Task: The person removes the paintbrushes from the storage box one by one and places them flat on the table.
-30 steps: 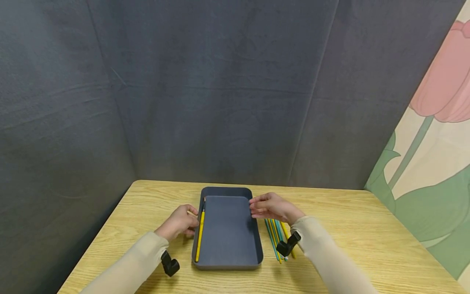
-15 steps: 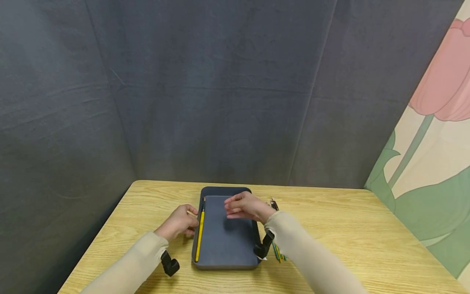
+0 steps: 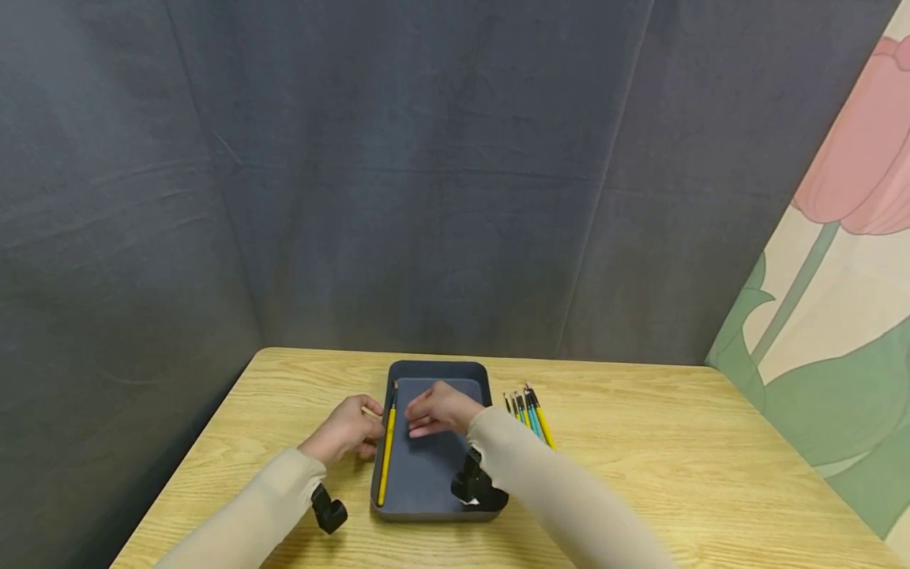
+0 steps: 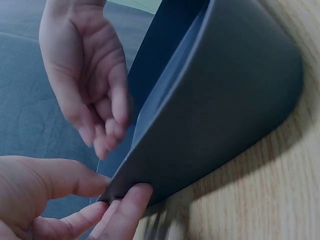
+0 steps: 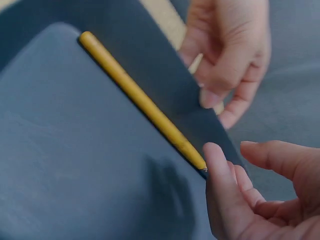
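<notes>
My left hand (image 3: 347, 431) pinches the left rim of a dark grey rectangular tray (image 3: 419, 486), thumb over the edge and fingers on the outer wall in the left wrist view. Inside the tray, along its left wall, lies a paintbrush (image 3: 387, 462) with a yellow handle (image 5: 140, 97) and its bristles toward the far end. Over the tray floor, just right of that brush, hovers my right hand (image 3: 442, 408); its fingers are relaxed, with nothing seen between them, and its shadow falls on the tray floor. In the right wrist view its fingertips overlap the brush's ferrule end.
Several paintbrushes (image 3: 532, 415) with yellow and teal handles lie side by side on the wooden table (image 3: 640, 450), right of the tray. My right sleeve hides their lower ends. A dark grey curtain (image 3: 426, 197) hangs behind the table.
My right hand has moved left from the tray's right rim to beside the yellow brush inside it, uncovering the bristle ends of the brushes on the table. My left hand has stayed put.
</notes>
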Motion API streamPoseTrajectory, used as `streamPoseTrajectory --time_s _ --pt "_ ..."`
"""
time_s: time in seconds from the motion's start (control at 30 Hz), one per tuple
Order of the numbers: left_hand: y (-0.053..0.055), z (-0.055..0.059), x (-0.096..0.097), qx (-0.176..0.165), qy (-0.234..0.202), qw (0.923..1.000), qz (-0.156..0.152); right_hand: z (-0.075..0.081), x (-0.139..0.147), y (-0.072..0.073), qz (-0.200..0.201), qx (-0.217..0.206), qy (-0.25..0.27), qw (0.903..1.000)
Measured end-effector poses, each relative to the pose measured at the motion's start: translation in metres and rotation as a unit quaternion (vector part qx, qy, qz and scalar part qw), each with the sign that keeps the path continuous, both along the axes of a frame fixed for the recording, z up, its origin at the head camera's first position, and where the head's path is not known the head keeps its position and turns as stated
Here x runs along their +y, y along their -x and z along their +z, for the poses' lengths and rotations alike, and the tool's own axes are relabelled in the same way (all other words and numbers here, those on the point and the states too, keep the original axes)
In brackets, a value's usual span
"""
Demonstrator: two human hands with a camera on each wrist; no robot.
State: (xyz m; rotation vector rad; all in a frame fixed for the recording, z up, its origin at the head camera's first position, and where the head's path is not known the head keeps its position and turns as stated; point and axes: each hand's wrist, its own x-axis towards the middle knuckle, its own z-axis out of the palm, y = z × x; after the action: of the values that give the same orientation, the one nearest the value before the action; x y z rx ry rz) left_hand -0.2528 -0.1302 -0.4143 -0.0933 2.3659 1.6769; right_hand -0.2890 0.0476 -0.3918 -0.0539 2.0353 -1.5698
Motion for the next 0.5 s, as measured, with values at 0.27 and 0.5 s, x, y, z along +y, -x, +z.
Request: streamPoseTrajectory --time_s 0.27,0.5 --pt "0.000 0.002 0.000 -0.001 -0.001 1.0000 -0.008 -0.008 -0.016 0.000 -0.007 0.001 -0.031 0.9995" --pt "0.002 0.001 0.000 -0.003 0.001 1.0000 -0.007 -0.012 -0.024 0.002 -0.014 -0.006 -0.056 0.9983"
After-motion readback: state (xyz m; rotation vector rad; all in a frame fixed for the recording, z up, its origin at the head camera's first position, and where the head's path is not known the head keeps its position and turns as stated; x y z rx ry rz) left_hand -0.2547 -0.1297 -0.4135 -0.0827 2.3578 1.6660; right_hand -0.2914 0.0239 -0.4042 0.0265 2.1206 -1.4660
